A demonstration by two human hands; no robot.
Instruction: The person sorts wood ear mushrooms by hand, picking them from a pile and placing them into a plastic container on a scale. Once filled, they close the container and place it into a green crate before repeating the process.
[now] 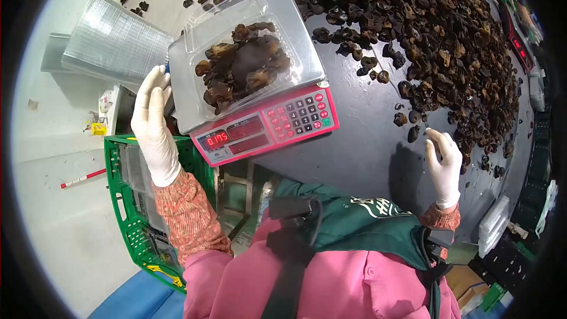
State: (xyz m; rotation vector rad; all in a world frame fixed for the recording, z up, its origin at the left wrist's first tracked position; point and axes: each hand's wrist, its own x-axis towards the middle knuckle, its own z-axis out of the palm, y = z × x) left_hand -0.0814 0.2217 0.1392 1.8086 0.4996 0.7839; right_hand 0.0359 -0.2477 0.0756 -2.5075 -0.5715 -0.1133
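1. Two white-gloved hands are in view, both empty: the left hand [155,127] is raised with fingers stretched beside the scale, and whether it touches the edge I cannot tell; the right hand [444,165] has loosely bent fingers, near the lower edge of the heap.

2. Dark brown, ruffled pieces [248,65], glossy and amber in spots, lie bunched in a clear plastic tray [208,36].

3. That tray rests tilted across the steel plate [292,15] of a pink scale [251,133], whose red display [217,139] reads 0.175.

4. More such pieces form a broad heap [425,23] across the far and right part of the counter [342,118]; several lie loose along its fringe.

5. The counter is dark, smooth and slightly shiny.

6. Left of the scale, a stack of clear trays [115,38] leans over a pale surface [59,118], where a red-and-white stick [82,178] also lies.

7. Below the left hand is a green crate [113,165]; at the far right, another red display [518,42] glows.
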